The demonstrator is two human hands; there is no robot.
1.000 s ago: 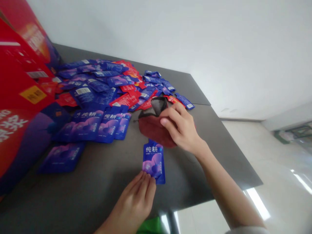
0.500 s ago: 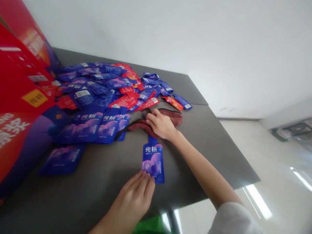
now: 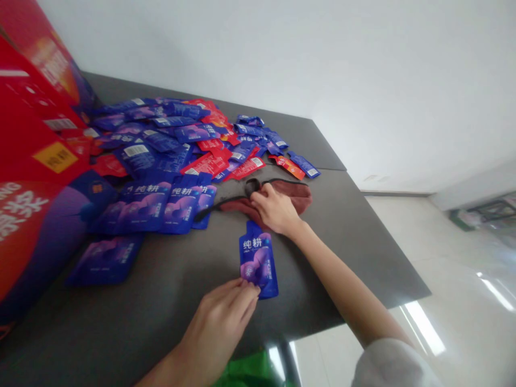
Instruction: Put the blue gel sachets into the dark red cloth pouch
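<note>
A blue and purple pouch [image 3: 260, 263] lies upright in view near the table's front edge. My left hand [image 3: 226, 317] pinches its lower left corner between closed fingers. Just above the pouch, my right hand [image 3: 276, 209] has its fingers wrapped on a reddish-brown cloth [image 3: 296, 196] with black edging, which bunches up and covers the pouch's top end. A dark ring-shaped part [image 3: 252, 186] of the cloth shows beside my right fingers. Left of it, several blue pouches [image 3: 145, 207] overlap in a row, and one more [image 3: 105, 260] lies below them.
A heap of blue and red pouches [image 3: 173, 129] covers the back of the grey table [image 3: 342, 215]. Big red boxes [image 3: 36, 161] stand at the left. Beyond the table is a white wall. Something green [image 3: 252, 371] sits below the front edge.
My right hand and the cloth have shifted slightly right, and the dark ring shows more. My left hand and the pouch have also moved slightly right.
</note>
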